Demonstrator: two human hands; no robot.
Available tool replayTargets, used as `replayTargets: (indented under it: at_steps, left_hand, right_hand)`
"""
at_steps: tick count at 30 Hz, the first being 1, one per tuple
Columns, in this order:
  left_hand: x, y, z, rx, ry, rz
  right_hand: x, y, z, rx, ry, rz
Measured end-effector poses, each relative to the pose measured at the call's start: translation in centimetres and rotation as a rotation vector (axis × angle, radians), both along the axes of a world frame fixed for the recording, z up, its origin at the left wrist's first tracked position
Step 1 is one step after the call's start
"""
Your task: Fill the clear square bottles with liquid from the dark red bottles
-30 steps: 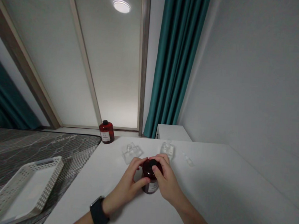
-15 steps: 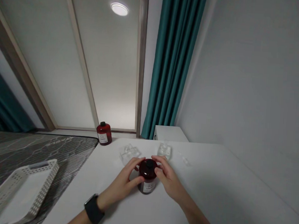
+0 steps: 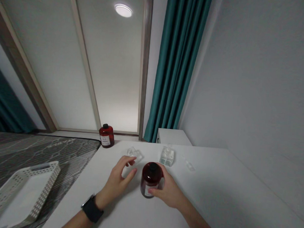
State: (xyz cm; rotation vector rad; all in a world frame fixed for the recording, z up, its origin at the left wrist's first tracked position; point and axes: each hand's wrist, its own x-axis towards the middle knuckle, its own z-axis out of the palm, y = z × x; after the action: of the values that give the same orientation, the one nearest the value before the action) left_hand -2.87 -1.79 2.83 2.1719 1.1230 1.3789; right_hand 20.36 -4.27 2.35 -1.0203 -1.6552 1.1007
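The dark red bottle [image 3: 150, 179] is located near the middle of the white surface [image 3: 208, 208]; it appears to stand upright. From where I watch, the right hand [image 3: 171, 191] has its fingers wrapped round the bottle's right side, thumb across the front. The left hand [image 3: 116, 181] is clear of the bottle to the left, fingers half spread and holding nothing, near a clear piece [image 3: 138, 155] farther back.

Handling: expect a stiff wall, likely slippery on the glossy shoulder. Weight depends on the contents, which cannot be judged; treat as fragile if glass. Grip the body below the shoulder, not the cap.

Appearance: squat, round, glossy and translucent-looking, with a small black cap [image 3: 153, 166] and a white label [image 3: 147, 190] partly covered by the thumb.
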Motion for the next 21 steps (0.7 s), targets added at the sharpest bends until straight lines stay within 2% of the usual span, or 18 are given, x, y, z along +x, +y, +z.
replayTargets:
  at_steps: [3,6,10,12,19,21]
  left_hand:
    - [-1.7,1.6,-0.4,0.088,0.048,0.237]
    - [-3.3,3.3,-1.9,0.032,0.172,0.309]
    - [-4.4,5.0,-4.5,-0.093,0.233,0.319]
    - [-4.8,5.6,-5.1,-0.121,0.219,0.315]
    - [-6.1,6.4,-4.8,-0.132,0.187,0.274]
    - [-6.0,6.4,-4.7,-0.137,0.177,0.222]
  right_hand:
    - [0.1,0.3,-0.4,-0.012,-0.009,-0.081]
    - [0.1,0.6,-1.1,0.009,0.002,-0.135]
    - [-0.1,0.9,-1.8,0.032,-0.021,-0.171]
    - [-0.2,1.0,-2.0,0.034,-0.033,-0.171]
    - [-0.1,1.2,-2.6,0.053,-0.033,-0.150]
    - [-0.1,1.2,-2.6,0.044,-0.027,-0.140]
